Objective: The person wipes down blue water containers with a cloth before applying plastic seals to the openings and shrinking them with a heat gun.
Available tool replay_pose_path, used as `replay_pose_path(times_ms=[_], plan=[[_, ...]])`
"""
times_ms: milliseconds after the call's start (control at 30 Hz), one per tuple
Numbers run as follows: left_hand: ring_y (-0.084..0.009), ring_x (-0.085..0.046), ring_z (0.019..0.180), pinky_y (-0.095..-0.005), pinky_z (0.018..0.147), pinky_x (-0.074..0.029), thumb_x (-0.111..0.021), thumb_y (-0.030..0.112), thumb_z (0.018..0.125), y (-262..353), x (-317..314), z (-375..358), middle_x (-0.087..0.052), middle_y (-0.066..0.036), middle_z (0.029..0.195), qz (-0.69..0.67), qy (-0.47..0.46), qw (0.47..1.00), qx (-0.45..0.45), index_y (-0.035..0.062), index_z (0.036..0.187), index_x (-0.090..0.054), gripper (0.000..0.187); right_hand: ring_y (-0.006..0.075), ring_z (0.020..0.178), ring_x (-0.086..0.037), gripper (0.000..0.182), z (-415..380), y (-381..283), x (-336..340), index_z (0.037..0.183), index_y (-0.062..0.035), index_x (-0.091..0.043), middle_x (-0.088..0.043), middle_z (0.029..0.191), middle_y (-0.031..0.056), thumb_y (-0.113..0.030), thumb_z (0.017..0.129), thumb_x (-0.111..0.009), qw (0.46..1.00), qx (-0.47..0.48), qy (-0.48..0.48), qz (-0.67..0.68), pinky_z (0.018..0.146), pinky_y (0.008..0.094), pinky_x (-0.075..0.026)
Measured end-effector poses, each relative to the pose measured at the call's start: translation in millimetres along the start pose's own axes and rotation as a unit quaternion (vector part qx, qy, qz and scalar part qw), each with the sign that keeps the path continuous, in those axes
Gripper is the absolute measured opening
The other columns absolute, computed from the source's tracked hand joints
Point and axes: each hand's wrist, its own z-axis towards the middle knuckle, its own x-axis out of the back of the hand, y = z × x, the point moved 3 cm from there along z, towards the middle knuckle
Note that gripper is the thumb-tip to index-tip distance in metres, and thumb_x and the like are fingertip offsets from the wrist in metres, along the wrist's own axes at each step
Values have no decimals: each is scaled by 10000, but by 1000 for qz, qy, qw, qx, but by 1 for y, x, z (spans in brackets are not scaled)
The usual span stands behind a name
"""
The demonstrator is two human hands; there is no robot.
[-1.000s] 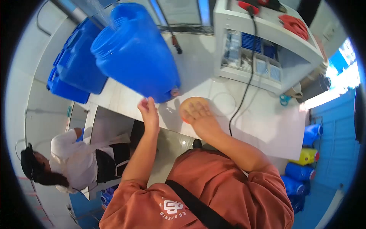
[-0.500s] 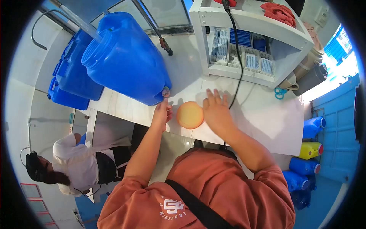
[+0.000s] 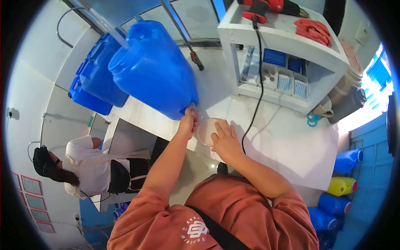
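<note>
A large blue water drum stands on the white counter, with a small tap at its lower front corner. My left hand is closed around that tap. My right hand holds a clear round cup just beside the tap, fingers spread over its rim. A thin stream of water falls from above into the drum's open top.
More blue drums stand behind. A white shelf unit holds small boxes, a red tool and a black cord trailing over the counter. Scissors lie at right. A person in white sits at lower left. Coloured jugs stand on the floor.
My left hand rose from below the drum's corner onto the tap. My right hand left the orange round object and now holds a clear cup by the tap.
</note>
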Motion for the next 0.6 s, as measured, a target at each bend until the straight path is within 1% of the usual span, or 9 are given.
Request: replay_pose_path(times_ms=[67,100,133,167,233,333,400,467,600], plan=[[-147,-540,622,-286,528,-439,-539,432,965,-9,-6,-39,-609,-36,807,98,29,992,-78,75,954,-604,362,424,1401,-331,405,-16,1,21,1083,-48,-581,-423,1451,211,-292,814,-760,1000,-2,12,25,1116,585,-333],[-229,-578,767,-359,654,-475,-621,354,904,-10,-11,-63,-621,-95,926,257,59,898,-351,69,1011,-606,304,410,1376,-369,379,-26,1,31,1065,-55,-589,-440,1438,201,-283,817,-762,996,18,35,81,1103,550,-360],[-311,-616,911,-431,780,-510,-703,276,844,-13,-20,-93,-634,-154,1045,385,78,707,-589,63,1068,-608,323,396,1351,-406,353,-37,0,40,1048,-63,-596,-458,1424,191,-274,819,-763,988,38,59,137,1089,514,-388],[-311,-616,911,-431,780,-510,-703,276,844,-15,-24,-111,-634,-154,1045,388,68,707,-588,63,1068,-608,323,396,1351,-406,353,-49,3,48,1048,-63,-596,-458,1424,191,-274,819,-763,988,28,60,139,1089,514,-388],[-407,-536,1132,-507,953,-449,-765,181,755,-18,-45,-140,-575,-223,1204,536,-60,589,-602,79,1124,-611,412,369,1200,-550,344,-78,11,64,1063,-51,-594,-580,1269,182,-265,838,-742,943,39,30,328,994,456,-467],[-407,-546,1118,-521,950,-446,-768,174,746,-22,-36,-93,-581,-211,1198,543,-45,623,-560,97,1139,-619,427,296,1041,-647,292,-123,28,88,1043,-62,-606,-646,1166,133,-260,867,-729,896,-58,-71,434,910,412,-524],[-404,-553,1112,-521,940,-449,-767,164,740,-16,-34,-83,-591,-203,1191,543,-33,618,-567,95,1160,-626,448,264,967,-662,291,-159,39,98,1041,-61,-606,-668,1082,117,-270,878,-726,883,-134,-54,447,864,390,-531],[-397,-569,1088,-505,930,-461,-755,131,752,3,-61,-118,-611,-193,1167,537,-36,536,-650,72,1149,-632,420,232,893,-676,291,-197,49,107,1040,-60,-606,-689,998,102,-280,890,-722,863,-217,-23,456,819,369,-539],[-347,-620,993,-417,881,-500,-726,49,779,10,-101,-176,-654,-171,1049,389,-304,597,-633,36,1047,-659,277,220,839,-662,371,-284,46,82,1025,-38,-596,-701,902,112,-373,910,-706,804,-378,22,459,761,359,-519]])
